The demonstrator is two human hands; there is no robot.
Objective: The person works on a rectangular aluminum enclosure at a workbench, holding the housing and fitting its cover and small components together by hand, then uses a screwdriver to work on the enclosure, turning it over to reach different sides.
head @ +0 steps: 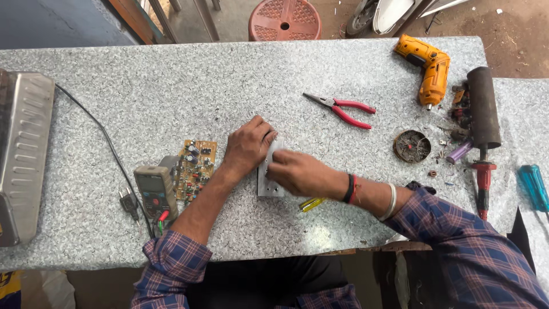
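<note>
— Grey metal first: one small aluminium plate (270,182) with holes, lying flat on the speckled stone table (171,86), directly under both my hands. Where does its long axis run?

— Away from me, roughly, near edge to far edge. My left hand (247,146) lies flat on its far left corner, fingers together and pressing down. My right hand (297,171) comes across from the right, fingers curled on the plate's right edge; whether they pinch something small there, I cannot tell. Both touch it; neither is nearer.

— Count for the rest?

— One brown circuit board (196,167), just left of my left wrist. One multimeter (155,191) touching that board's near left side, its probe leads (162,220) red and green at its foot. One yellow-handled screwdriver (311,203), mostly hidden under my right forearm. One pair of red-handled pliers (343,109), beyond the hands, to the right. One orange cordless drill (428,66) at the far right corner. One round lid of scraps (412,146). One dark cylinder (483,106), one red-handled tool (483,180) below it, one blue-handled screwdriver (533,186) at the edge. One ribbed metal casing (23,154) far left.
</note>
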